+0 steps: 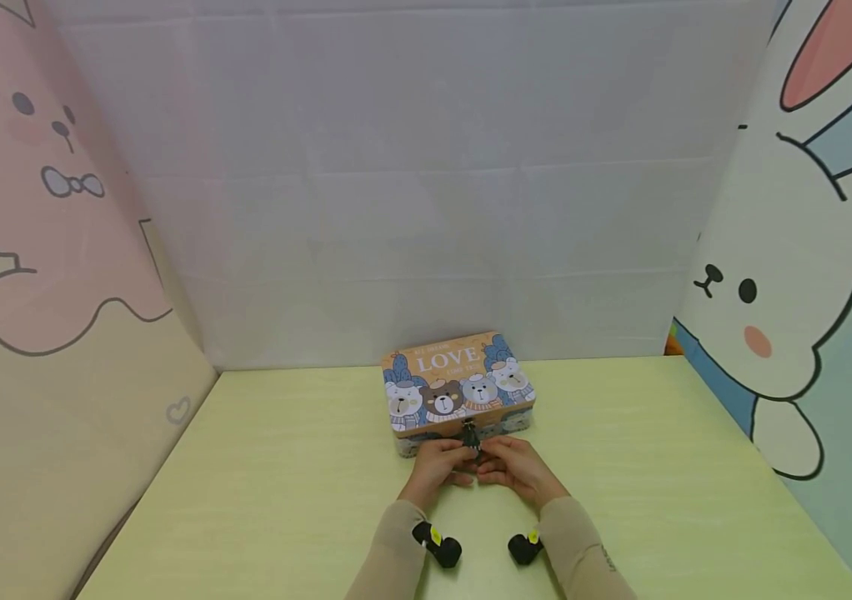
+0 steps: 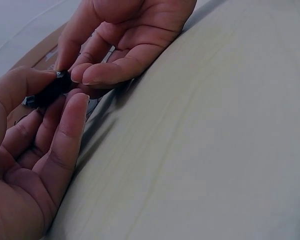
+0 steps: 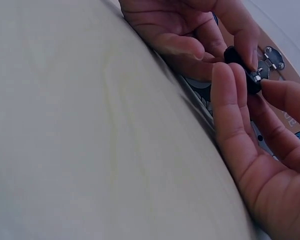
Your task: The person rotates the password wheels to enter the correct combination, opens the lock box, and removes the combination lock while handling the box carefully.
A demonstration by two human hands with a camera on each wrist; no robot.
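Observation:
A tin box (image 1: pixel 437 398) with cartoon bears and the word LOVE on its lid stands closed toward the back of the table. At its front hangs a small black padlock (image 3: pixel 245 70), beside a metal latch (image 3: pixel 274 57). My left hand (image 1: pixel 433 468) pinches one end of the padlock between thumb and fingers. From the other side, my right hand (image 1: pixel 519 468) pinches its opposite end. Both hands meet just before the box front, fingertips close together. In the left wrist view, the fingers partly cover the dark padlock (image 2: pixel 49 92).
The pale yellow table (image 1: pixel 283 483) reaches back to a white cloth wall (image 1: pixel 426 183). Cartoon-printed panels stand on the left and the right (image 1: pixel 779 333). Black wrist cameras (image 1: pixel 444 552) sit at both sleeves, above the tabletop.

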